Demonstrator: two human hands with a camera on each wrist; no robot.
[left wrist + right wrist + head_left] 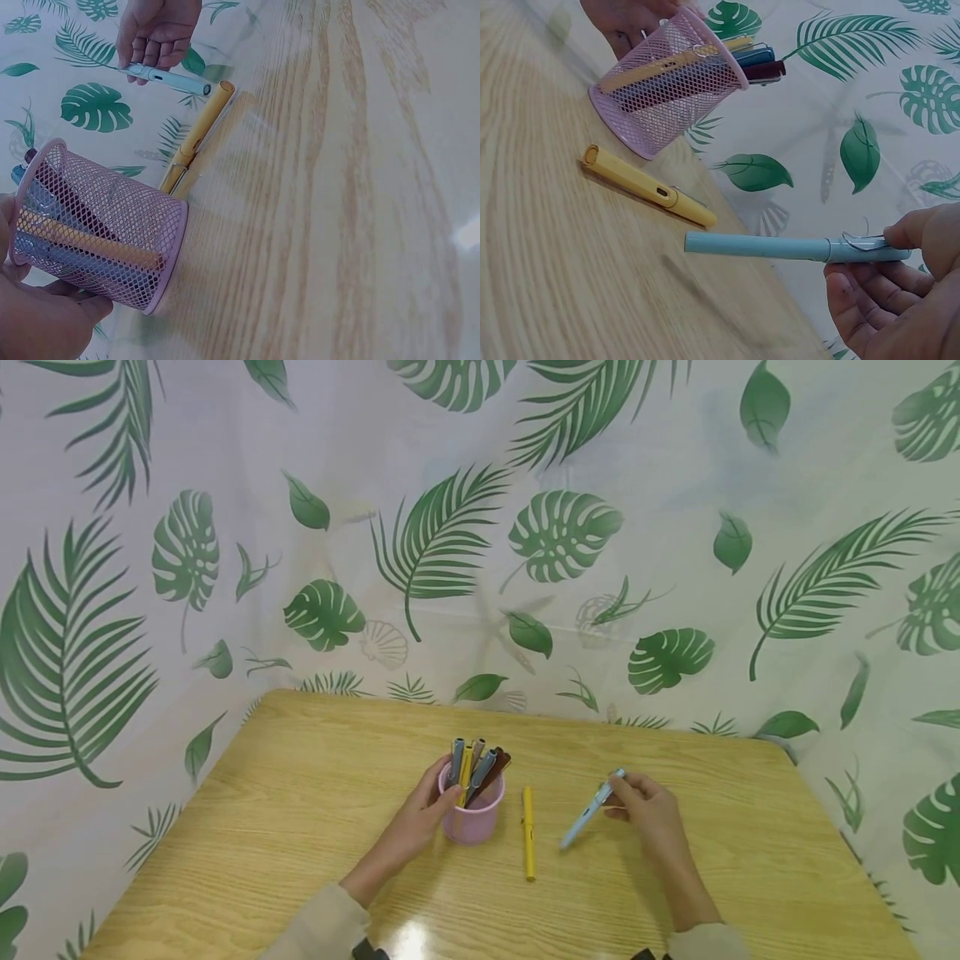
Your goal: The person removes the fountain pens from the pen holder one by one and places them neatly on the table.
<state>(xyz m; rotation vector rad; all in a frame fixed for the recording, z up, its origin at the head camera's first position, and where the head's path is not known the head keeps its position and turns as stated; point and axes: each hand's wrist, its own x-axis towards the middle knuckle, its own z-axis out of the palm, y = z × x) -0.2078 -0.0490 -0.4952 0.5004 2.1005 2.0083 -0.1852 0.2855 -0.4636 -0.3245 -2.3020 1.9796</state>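
Plainly, both hands are occupied: at the cup's nine o'clock, the left hand (pixel 418 821) curls thumb and fingers round the pink mesh cup (pixel 471 829), while the right hand (pixel 654 817), out toward three o'clock, pinches the light-blue pen (pixel 588 813) near its clip end, thumb against fingers with no slack showing. That pen's free end points to about seven o'clock, and the right wrist view shows its shadow apart from it, so it seems raised off the tabletop (pixel 337 777). The loose yellow pen (pixel 528 835) lies at the cup's four o'clock, between cup and light-blue pen. With the hold so near one end, the long free part could pivot or slip under a bump, and a low sweep toward nine o'clock might set the yellow pen rolling. Dark red pens (pixel 496 767) lean over the cup's rim toward one o'clock; uneven pressure from the left thumb could tip the cup.
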